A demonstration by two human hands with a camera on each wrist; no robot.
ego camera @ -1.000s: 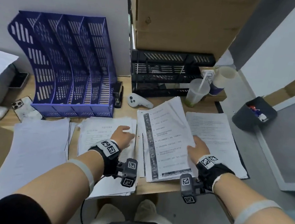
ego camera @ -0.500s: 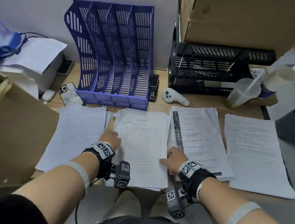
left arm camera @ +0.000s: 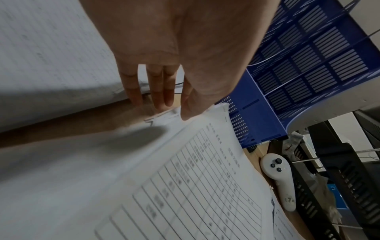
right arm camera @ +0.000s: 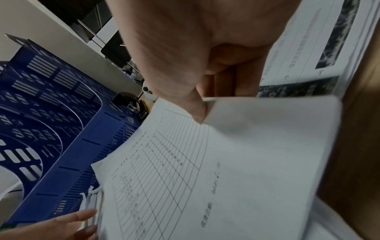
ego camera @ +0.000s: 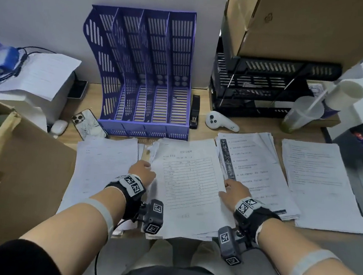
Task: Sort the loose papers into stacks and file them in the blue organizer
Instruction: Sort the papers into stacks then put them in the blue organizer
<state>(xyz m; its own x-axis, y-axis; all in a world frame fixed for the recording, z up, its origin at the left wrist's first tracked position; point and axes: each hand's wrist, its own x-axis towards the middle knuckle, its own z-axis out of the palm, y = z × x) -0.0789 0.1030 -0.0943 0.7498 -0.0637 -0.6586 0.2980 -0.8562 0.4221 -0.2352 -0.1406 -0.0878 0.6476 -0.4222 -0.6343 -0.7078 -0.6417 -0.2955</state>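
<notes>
The blue organizer (ego camera: 147, 68) (left arm camera: 308, 65) (right arm camera: 51, 113) stands against the wall with its slots showing no papers. Several paper stacks lie side by side in front of it. I hold the stack of ruled forms (ego camera: 185, 181) (left arm camera: 185, 186) (right arm camera: 205, 170) by both side edges. My left hand (ego camera: 143, 170) (left arm camera: 164, 100) has its thumb on top at the left edge, fingers down along the side. My right hand (ego camera: 232, 189) (right arm camera: 205, 100) pinches the right edge, thumb on top, fingers curled beneath. A plain stack (ego camera: 105, 165) lies to the left. A dark-striped stack (ego camera: 252, 170) and a text stack (ego camera: 319, 184) lie to the right.
A black tray rack (ego camera: 263, 89) with a cardboard box on top stands at the back right. Stapler (ego camera: 195, 112), white controller (ego camera: 221, 122) and plastic cup (ego camera: 299, 114) sit behind the papers. A phone (ego camera: 87, 122) and an open cardboard box (ego camera: 20, 167) are at the left.
My hands left the dark-striped stack and came to the form stack, one on each side edge. The head view swung left, bringing the organizer to the centre.
</notes>
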